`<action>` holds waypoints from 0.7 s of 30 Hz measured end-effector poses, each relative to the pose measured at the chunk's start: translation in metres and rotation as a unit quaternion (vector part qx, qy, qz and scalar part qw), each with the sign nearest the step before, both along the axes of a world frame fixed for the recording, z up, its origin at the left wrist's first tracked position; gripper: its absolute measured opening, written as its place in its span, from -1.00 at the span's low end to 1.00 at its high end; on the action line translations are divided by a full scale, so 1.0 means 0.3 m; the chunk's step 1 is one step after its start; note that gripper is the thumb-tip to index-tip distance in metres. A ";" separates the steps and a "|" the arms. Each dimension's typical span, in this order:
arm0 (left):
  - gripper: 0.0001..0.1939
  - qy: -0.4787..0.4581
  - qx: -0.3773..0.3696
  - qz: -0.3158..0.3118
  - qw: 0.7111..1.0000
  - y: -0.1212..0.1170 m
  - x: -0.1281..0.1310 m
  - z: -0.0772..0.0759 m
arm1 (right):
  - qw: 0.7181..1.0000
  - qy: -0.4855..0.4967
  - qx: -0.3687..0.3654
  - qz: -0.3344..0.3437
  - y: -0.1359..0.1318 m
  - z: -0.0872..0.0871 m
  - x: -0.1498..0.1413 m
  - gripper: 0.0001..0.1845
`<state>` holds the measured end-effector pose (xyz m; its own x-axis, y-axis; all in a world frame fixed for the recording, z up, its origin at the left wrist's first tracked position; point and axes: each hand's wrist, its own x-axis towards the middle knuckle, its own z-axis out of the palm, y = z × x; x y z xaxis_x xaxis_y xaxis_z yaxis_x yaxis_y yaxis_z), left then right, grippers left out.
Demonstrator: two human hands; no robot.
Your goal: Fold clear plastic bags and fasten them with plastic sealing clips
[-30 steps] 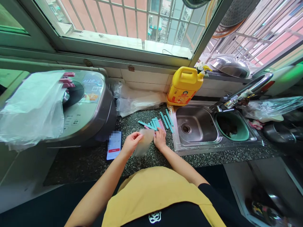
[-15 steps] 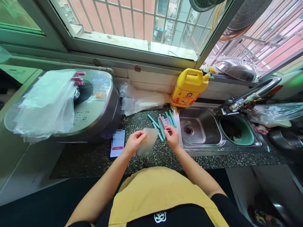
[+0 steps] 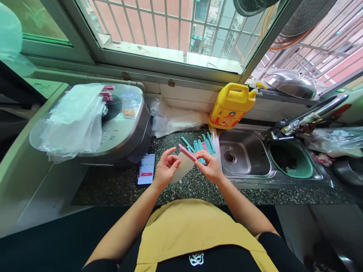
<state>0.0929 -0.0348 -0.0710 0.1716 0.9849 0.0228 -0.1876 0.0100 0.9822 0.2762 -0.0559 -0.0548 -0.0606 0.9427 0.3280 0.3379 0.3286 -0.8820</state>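
My right hand (image 3: 209, 165) pinches the near end of a pink bag sealing clip (image 3: 187, 152). The clip slants up to the left, across the top edge of a small translucent plastic bag (image 3: 181, 171). My left hand (image 3: 166, 169) is at the bag's left side, thumb and curled fingers closed on its edge, index finger raised near the clip's far end. Whether the clip is fastened on the bag cannot be made out. Just behind my hands, several teal sealing clips (image 3: 209, 143) and a few pink ones lie in a loose pile on the speckled counter.
On the left, a rice cooker (image 3: 133, 130) carries a stack of clear bags (image 3: 76, 121). A phone (image 3: 146, 170) lies beside it. More plastic bags (image 3: 178, 122) rest by the wall. A yellow jug (image 3: 231, 105) stands behind the sink (image 3: 246, 151), which holds a green basin (image 3: 304, 166).
My right hand has brought the pink clip left and away from the pile, onto the bag's top edge. My left index finger has lifted. The view has shifted slightly.
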 end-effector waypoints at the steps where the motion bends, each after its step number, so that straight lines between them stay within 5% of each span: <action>1: -0.50 0.009 0.019 0.013 1.000 -0.005 0.001 -0.008 | 1.000 0.015 -0.013 -0.006 -0.001 -0.002 0.000 -0.87; 5: -0.56 0.050 0.113 0.019 0.992 -0.015 -0.008 -0.025 | 0.996 0.061 -0.058 -0.016 -0.003 -0.005 -0.001 -0.80; 9: -0.67 0.138 0.226 -0.091 0.960 0.002 -0.034 0.006 | 0.994 0.077 -0.068 -0.022 -0.006 -0.007 -0.002 -0.77; 13: -0.75 0.217 0.237 -0.170 0.932 0.028 -0.037 0.039 | 0.996 0.062 -0.068 -0.017 -0.009 -0.007 -0.006 -0.80; 21: -0.76 0.241 0.122 -0.043 0.962 0.035 -0.040 0.029 | 0.989 -0.104 0.073 -0.071 -0.029 -0.004 0.015 -0.95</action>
<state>0.0809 -0.0244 -0.0624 0.3017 0.9416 0.1496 0.2805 -0.2377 0.9300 0.2806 -0.0645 -0.0559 -0.0111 0.8902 0.4554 0.5586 0.3833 -0.7355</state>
